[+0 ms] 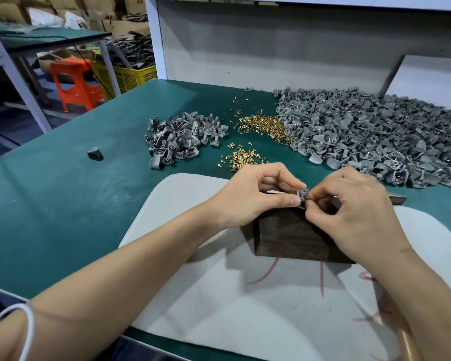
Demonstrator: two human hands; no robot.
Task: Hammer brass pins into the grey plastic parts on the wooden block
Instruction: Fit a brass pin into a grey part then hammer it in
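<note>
Green matting covers the workbench (pixel 63 204), and behind it on the left stand an orange stool (pixel 74 82), a yellow crate (pixel 130 76) and stacked cardboard boxes (pixel 5 9). On the mat lies a pale board (pixel 193 295) with red marks, and on the board sits the dark wooden block (pixel 292 238). Both hands meet at the block's far top edge, around one grey part (pixel 302 194) that sits at that edge. The left hand (pixel 255 196) grasps the part from the left, thumb below and forefinger above, the other fingers curled. The right hand (pixel 357 214) pinches at the part's right side with thumb and fingertips; whether a pin is between them is too small to tell. A white band (pixel 29 327) circles the left forearm. Beyond the hands, a loose spread of brass pins (pixel 266 126) lies mid-bench, with a smaller cluster of pins (pixel 242 158) nearer the left hand. To the left of the pins is a small pile of grey parts (pixel 182 139); to their right a large heap of grey parts (pixel 375 136) touches the pins and runs to the bench's right side. A lone grey piece (pixel 94 153) lies well apart on the left.
</note>
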